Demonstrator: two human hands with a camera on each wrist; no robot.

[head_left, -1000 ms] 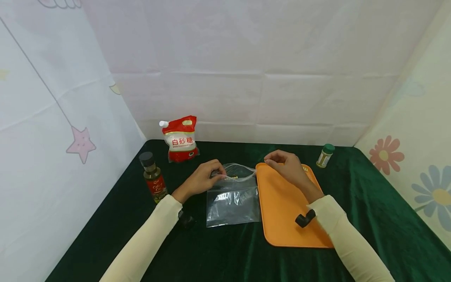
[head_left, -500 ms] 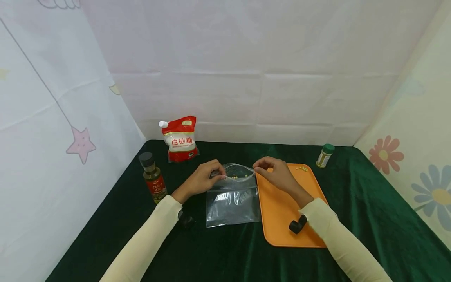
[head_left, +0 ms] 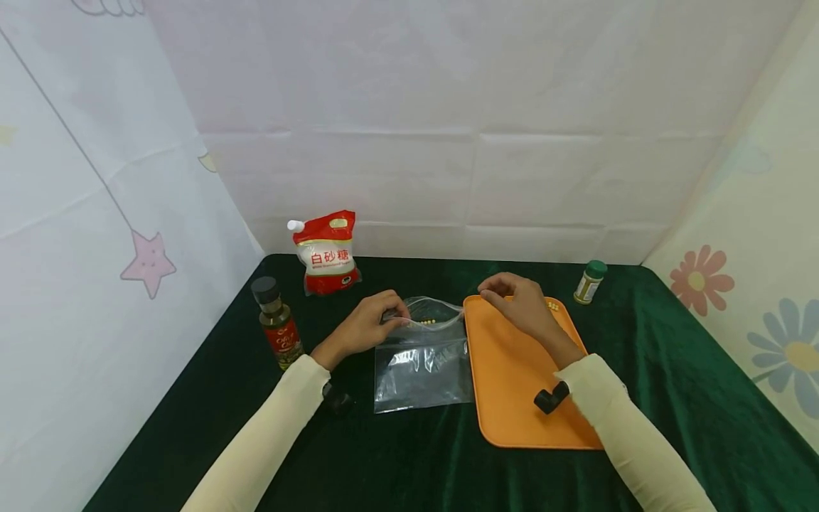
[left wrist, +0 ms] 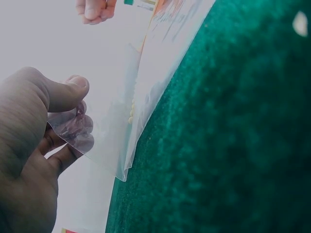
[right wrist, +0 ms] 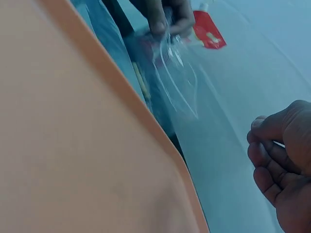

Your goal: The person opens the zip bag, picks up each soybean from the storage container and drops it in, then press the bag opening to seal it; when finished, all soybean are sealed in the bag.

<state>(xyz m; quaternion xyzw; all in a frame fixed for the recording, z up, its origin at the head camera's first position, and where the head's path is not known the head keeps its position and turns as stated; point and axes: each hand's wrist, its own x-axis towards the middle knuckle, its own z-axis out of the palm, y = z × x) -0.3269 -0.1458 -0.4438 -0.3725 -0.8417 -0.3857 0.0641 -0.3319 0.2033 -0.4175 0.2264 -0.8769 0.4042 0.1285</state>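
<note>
My left hand (head_left: 374, 320) pinches the rim of a clear zip bag (head_left: 422, 370) near its top left corner. The bag lies flat on the cloth with its mouth spread apart, and several small yellow pellets (head_left: 427, 322) show inside. In the left wrist view the bag's film (left wrist: 109, 145) runs between thumb and fingers. My right hand (head_left: 521, 306) hovers over the upper part of an orange tray (head_left: 512, 377), fingers loosely curled. Nothing shows between its fingertips in the right wrist view. A few yellow pellets (head_left: 553, 306) lie by the tray's far right corner, partly hidden behind that hand.
A dark-capped oil bottle (head_left: 281, 331) stands left of my left hand. Behind it is a red and white sugar pouch (head_left: 328, 252). A small green-lidded jar (head_left: 590, 283) stands past the tray's far right corner. Dark green cloth (head_left: 409, 455) covers the table.
My right hand moved left to the bag's mouth, then back right over the tray. More yellow pellets show in the bag than a second ago. My left hand kept its grip in place.
</note>
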